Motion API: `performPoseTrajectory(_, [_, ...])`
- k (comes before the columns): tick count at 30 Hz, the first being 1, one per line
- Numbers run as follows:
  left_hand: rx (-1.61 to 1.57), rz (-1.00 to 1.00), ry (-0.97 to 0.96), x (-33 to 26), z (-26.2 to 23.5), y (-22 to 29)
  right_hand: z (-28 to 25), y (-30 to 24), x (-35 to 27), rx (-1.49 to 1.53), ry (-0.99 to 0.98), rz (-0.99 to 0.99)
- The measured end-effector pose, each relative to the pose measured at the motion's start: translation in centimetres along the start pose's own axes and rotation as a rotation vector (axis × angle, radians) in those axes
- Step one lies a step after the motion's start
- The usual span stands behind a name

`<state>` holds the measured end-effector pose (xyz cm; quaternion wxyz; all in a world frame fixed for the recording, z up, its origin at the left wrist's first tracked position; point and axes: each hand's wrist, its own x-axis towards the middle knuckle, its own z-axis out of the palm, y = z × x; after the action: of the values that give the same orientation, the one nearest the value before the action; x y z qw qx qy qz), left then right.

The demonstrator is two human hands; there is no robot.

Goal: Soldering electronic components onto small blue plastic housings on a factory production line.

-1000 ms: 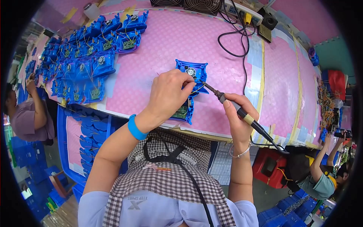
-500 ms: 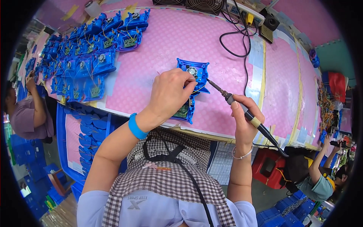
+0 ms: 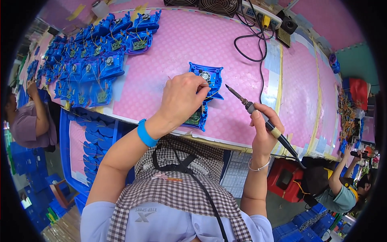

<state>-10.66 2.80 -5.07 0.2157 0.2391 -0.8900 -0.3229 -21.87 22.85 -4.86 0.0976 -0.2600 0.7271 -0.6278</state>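
A wide pink dimpled work mat (image 3: 169, 52) is covering the bench, curving toward the person's body at its near edge; a broad bare stretch is lying open between the piled parts on the left and the piece being worked on at the centre. A crowd of blue plastic housings (image 3: 92, 60) with green circuit boards and loose wires is filling the mat's far left. Below the bench edge, a blue crate (image 3: 74, 145) is sitting on the left. A black power cable (image 3: 258, 44) is looping down the mat from a power strip (image 3: 262, 12) at the far edge, well clear of the hands. At the centre, near the front edge, a blue plastic housing (image 3: 211, 74) is lying flat, with a round silver part near its top and a green circuit board (image 3: 195, 117) at its lower end. The left hand (image 3: 181, 101) is pressing down on it, fingers curled and pinching at thin wires. The right hand (image 3: 264, 129) is gripping a soldering iron (image 3: 258, 115) like a pen, its tip raised just right of the housing, not touching.
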Motion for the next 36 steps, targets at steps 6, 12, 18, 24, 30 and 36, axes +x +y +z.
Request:
performPoseTrajectory(6, [-0.186, -0.024, 0.236, -0.9, -4.0, -0.4, -0.6, -0.6, -0.1, 0.049, 0.058, -0.041])
performPoseTrajectory(12, [-0.289, -0.055, 0.268, -1.7, -4.1, 0.2, -0.2, -0.6, 0.0, 0.058, 0.075, -0.084])
performPoseTrajectory(18, [-0.177, 0.0, 0.192, -0.8, -1.0, -0.5, 1.6, -1.3, -0.5, 0.048, -0.07, -0.044])
performPoseTrajectory(24, [-0.165, -0.017, 0.116, -0.9, -1.3, -0.9, 3.1, -1.0, 0.2, -0.002, -0.12, -0.123])
performPoseTrajectory(30, [-0.128, 0.006, 0.103, -0.8, -1.3, -1.0, 3.7, -0.9, 0.4, -0.052, -0.139, -0.235])
performPoseTrajectory(36, [-0.101, 0.005, 0.085, -0.8, -1.4, -0.8, 3.6, -1.1, 0.6, -0.05, -0.123, -0.172])
